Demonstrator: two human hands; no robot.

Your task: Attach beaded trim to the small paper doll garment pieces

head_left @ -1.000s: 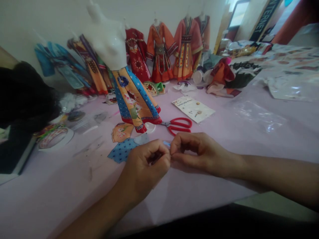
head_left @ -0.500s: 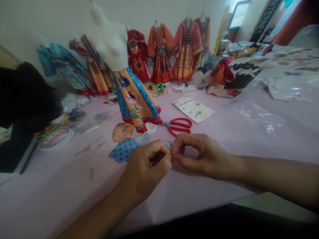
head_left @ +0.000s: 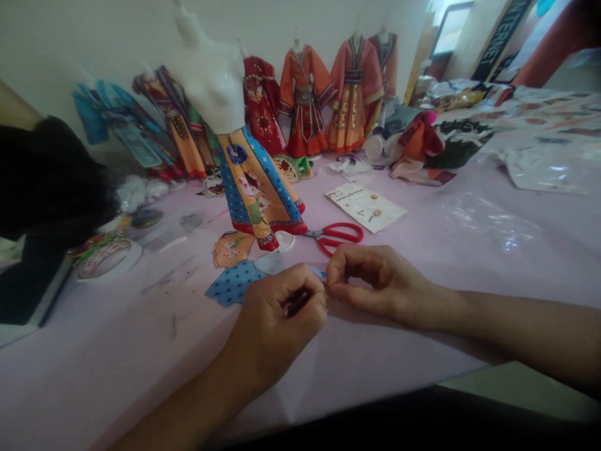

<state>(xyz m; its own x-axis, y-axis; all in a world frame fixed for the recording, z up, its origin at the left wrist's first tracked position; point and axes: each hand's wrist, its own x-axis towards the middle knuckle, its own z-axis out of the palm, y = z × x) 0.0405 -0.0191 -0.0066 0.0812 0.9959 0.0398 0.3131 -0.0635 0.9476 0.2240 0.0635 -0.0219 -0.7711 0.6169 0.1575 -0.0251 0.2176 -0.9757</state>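
My left hand (head_left: 282,313) is closed in a pinch, its fingertips meeting those of my right hand (head_left: 380,282). The thumb and forefinger of my right hand are pinched too. What they hold between them is too small to make out. Just beyond my left hand lies a blue patterned fabric piece (head_left: 235,282), with an orange floral piece (head_left: 233,249) behind it. Red-handled scissors (head_left: 340,237) rest past my right hand. A white mannequin torso (head_left: 213,81) wears an orange and blue skirt (head_left: 258,188) with a red hem.
Small dressed mannequins, one in an orange robe (head_left: 305,94), line the wall. A printed card (head_left: 366,205) and a clear plastic bag (head_left: 488,219) lie to the right. At left are a tape roll (head_left: 110,260) and a dark furry shape (head_left: 51,181).
Both hands stay pinched together, fingertip to fingertip. My right hand's fingers have curled a little closer, and the whole view has shifted slightly.
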